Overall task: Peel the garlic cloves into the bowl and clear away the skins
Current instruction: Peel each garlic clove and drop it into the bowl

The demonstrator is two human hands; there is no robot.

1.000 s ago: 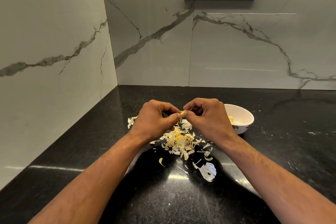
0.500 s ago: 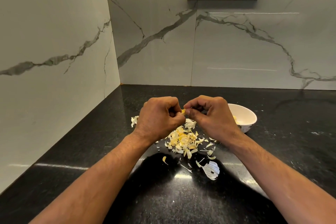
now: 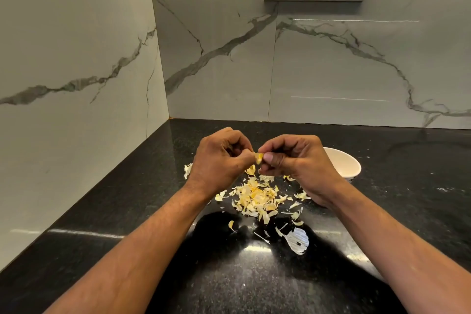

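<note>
On the glossy, speckled black worktop [image 3: 127, 211] lies a loose heap of papery, pale yellow garlic skins [image 3: 254, 197]. Above it, the left hand [image 3: 219, 163] and right hand [image 3: 298, 160], fingers curled, pinch one small yellowish garlic clove [image 3: 258, 157] between them. Behind the right hand stands a smooth, round white bowl [image 3: 344, 164], before veined marble walls [image 3: 331, 71].

Two bare forearms and hands

The left hand [image 3: 219, 160] and right hand [image 3: 298, 160] wear no gloves or rings; both forearms show fine hair, unsleeved.

I see warm, even light; glare streaks the counter [image 3: 254, 288] near its front edge; wide-angle bending at the frame's sides.
</note>
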